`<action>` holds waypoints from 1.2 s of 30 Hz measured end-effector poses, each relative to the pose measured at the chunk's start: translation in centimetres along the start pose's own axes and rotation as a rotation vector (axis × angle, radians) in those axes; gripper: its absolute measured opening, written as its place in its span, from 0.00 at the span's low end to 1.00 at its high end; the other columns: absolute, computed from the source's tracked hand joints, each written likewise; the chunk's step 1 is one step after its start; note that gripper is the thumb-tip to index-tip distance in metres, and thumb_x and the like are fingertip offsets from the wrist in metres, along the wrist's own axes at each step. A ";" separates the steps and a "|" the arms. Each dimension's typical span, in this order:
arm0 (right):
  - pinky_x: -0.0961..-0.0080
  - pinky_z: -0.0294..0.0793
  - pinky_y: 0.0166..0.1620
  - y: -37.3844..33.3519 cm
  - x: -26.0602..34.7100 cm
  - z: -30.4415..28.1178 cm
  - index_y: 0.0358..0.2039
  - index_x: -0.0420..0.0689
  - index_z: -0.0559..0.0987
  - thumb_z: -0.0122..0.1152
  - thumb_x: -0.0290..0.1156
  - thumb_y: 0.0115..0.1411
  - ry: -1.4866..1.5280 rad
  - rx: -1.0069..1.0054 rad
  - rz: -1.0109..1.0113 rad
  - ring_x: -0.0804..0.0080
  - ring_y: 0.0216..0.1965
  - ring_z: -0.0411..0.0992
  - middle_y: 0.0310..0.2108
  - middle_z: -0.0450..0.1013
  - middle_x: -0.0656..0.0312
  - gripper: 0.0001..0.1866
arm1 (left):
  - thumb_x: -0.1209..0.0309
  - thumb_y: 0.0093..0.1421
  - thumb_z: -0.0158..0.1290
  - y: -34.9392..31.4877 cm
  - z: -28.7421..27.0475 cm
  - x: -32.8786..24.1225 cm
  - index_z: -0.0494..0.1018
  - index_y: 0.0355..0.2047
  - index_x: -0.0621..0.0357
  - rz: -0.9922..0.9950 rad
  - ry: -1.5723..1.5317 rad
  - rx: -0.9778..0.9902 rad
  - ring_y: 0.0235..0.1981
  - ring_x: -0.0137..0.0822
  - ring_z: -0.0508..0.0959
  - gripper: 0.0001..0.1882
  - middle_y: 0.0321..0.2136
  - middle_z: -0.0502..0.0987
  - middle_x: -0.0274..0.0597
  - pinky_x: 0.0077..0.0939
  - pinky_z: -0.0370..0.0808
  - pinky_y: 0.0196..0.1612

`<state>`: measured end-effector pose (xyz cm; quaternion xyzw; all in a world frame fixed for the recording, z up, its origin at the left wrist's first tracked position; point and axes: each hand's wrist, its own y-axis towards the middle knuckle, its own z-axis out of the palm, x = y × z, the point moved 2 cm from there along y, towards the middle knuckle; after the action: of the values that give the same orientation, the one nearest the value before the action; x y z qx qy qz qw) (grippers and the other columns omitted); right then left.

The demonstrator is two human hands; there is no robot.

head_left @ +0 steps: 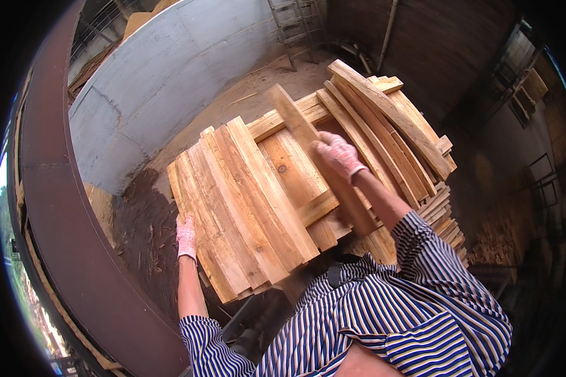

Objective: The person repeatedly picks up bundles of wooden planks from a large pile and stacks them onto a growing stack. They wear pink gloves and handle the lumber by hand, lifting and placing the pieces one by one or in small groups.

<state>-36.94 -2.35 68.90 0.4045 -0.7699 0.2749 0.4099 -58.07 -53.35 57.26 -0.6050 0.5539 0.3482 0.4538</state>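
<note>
Wooden planks (pixel 236 204) are laid on both sides of the stack (pixel 445 217), its middle seemingly unfilled, a board (pixel 298 129) gripped over it by the right hand (pixel 338 154), the stack's left edge touched by the left hand (pixel 185 236)

A long, brown plank (pixel 299 125) — slightly blurred — is held at a slant; to its left, pale yellowish planks (pixel 242 201) lie side by side, their near ends uneven, knots and grain showing.

Right hand (pixel 338 154) ahead of left hand (pixel 186 237)
</note>
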 end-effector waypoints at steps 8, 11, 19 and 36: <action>0.50 0.66 0.59 -0.9 2.1 12.1 0.61 0.42 0.67 0.48 0.55 0.66 -0.238 0.164 -0.006 0.41 0.58 0.66 0.56 0.65 0.36 0.33 | 0.59 0.69 0.54 1.6 3.8 0.0 0.61 0.66 0.57 0.059 0.094 0.007 0.48 0.34 0.75 0.30 0.50 0.77 0.41 0.28 0.70 0.54; 0.49 0.66 0.59 0.0 -1.1 8.5 0.63 0.40 0.63 0.51 0.57 0.65 -0.445 0.043 -0.083 0.43 0.58 0.66 0.57 0.65 0.38 0.38 | 0.51 0.67 0.54 0.7 6.6 -0.3 0.59 0.68 0.55 -0.079 0.313 0.037 0.57 0.43 0.74 0.36 0.59 0.73 0.48 0.34 0.67 0.60; 0.62 0.77 0.47 2.4 -12.5 -9.4 0.47 0.35 0.74 0.54 0.28 0.61 -1.189 -0.400 -0.181 0.56 0.45 0.75 0.42 0.73 0.50 0.15 | 0.42 0.65 0.51 -0.8 8.7 -2.6 0.55 0.71 0.58 -0.082 0.413 0.068 0.64 0.48 0.68 0.43 0.65 0.66 0.52 0.40 0.65 0.63; 0.58 0.79 0.33 1.3 -2.4 -15.1 0.51 0.33 0.70 0.28 0.74 0.65 -0.534 -0.183 0.061 0.57 0.38 0.77 0.46 0.72 0.43 0.49 | 0.50 0.70 0.48 1.3 2.2 -0.2 0.56 0.69 0.64 -0.131 0.150 0.069 0.60 0.44 0.69 0.37 0.64 0.66 0.47 0.34 0.65 0.62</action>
<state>-31.09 10.67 74.46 0.4007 -0.8840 0.1001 0.2191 -59.21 -51.18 56.45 -0.6482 0.5573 0.2522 0.4535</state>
